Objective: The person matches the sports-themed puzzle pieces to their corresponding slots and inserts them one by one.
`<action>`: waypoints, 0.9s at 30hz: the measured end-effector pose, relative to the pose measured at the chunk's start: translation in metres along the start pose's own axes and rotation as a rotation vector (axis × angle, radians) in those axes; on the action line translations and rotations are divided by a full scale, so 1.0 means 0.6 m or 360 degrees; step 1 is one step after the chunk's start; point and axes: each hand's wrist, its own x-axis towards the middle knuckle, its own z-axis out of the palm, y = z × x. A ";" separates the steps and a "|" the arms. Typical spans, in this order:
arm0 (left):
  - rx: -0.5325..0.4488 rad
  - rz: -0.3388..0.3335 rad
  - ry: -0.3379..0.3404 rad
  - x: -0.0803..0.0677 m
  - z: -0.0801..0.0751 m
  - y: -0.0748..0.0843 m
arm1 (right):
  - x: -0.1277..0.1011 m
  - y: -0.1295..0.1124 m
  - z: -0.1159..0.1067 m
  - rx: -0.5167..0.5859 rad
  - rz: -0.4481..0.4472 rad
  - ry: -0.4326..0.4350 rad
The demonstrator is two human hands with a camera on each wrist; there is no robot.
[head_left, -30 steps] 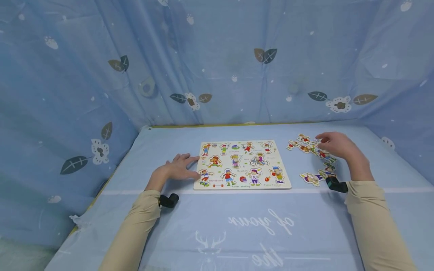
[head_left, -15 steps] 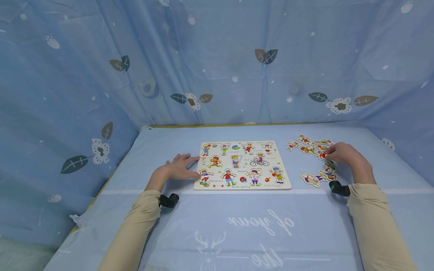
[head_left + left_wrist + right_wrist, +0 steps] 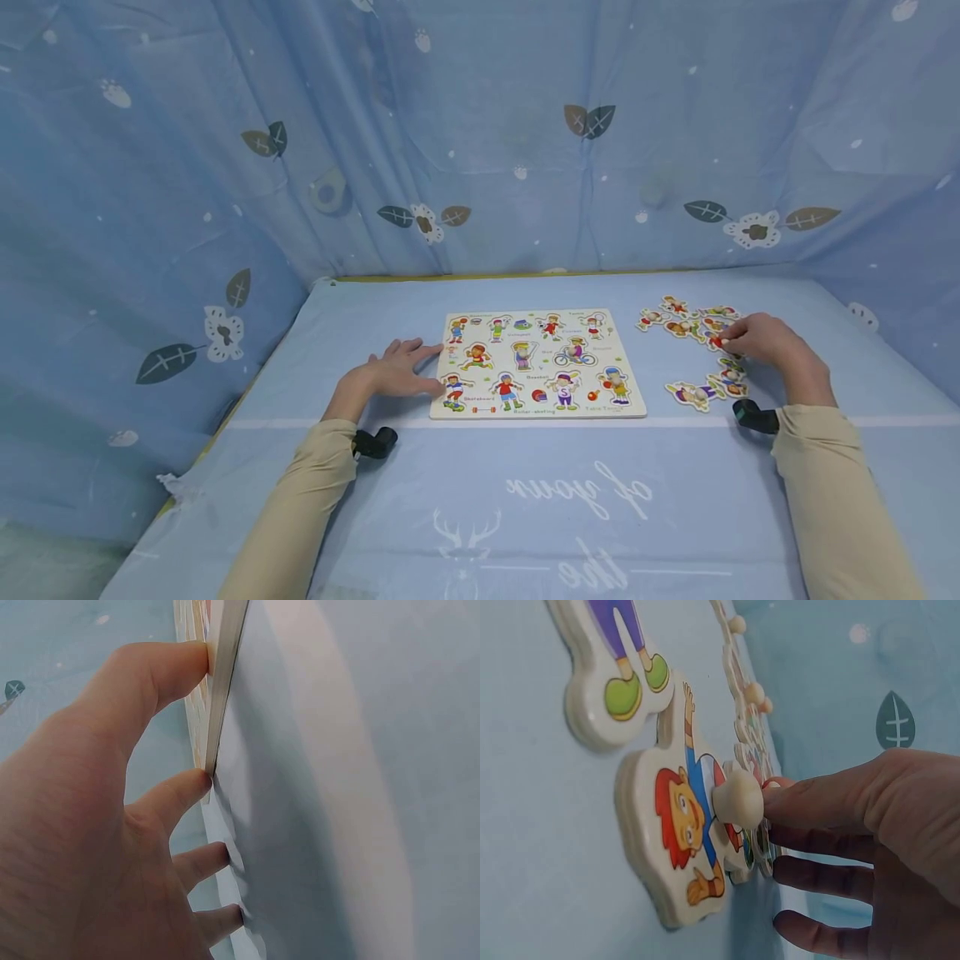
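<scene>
My left hand (image 3: 393,369) lies with spread fingers at the left side of a wooden puzzle board (image 3: 540,416) printed with sports figures. In the left wrist view, the thumb and index fingertip touch the board's edge (image 3: 220,697), while two other fingertips rest on the cloth. Over the loose pieces at the right, my right hand (image 3: 772,342) pinches a reddish knobbed puzzle piece (image 3: 715,342) between thumb and fingers; its knob is mostly hidden. Nearer the right wrist camera lie a red-haired figure piece (image 3: 679,817) with a round wooden knob (image 3: 740,799) and a purple-trousered piece (image 3: 607,705).
Several more knobbed pieces (image 3: 678,328) lie in a loose curved cluster right of the board, some overlapping. A light blue cloth (image 3: 600,533) with white lettering covers the table. A patterned blue curtain (image 3: 480,150) hangs behind and at the sides.
My right hand has moved slightly right and nearer to me, lowering from above the far pieces onto the reddish one. The left hand and board have stayed put.
</scene>
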 end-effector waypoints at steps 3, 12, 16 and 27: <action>0.0002 0.0009 0.0000 0.000 0.000 0.000 | -0.001 0.000 -0.001 0.0000 -0.0005 0.0002; 0.0009 -0.0011 -0.0005 -0.001 -0.001 0.004 | -0.004 -0.005 -0.001 -0.0035 -0.0027 0.0004; 0.0004 -0.0004 -0.0004 -0.002 0.000 0.003 | -0.006 -0.007 -0.002 -0.0053 -0.0041 -0.0012; 0.0006 -0.0007 -0.0008 -0.003 0.000 0.003 | -0.011 -0.012 -0.011 -0.0061 -0.0063 -0.0025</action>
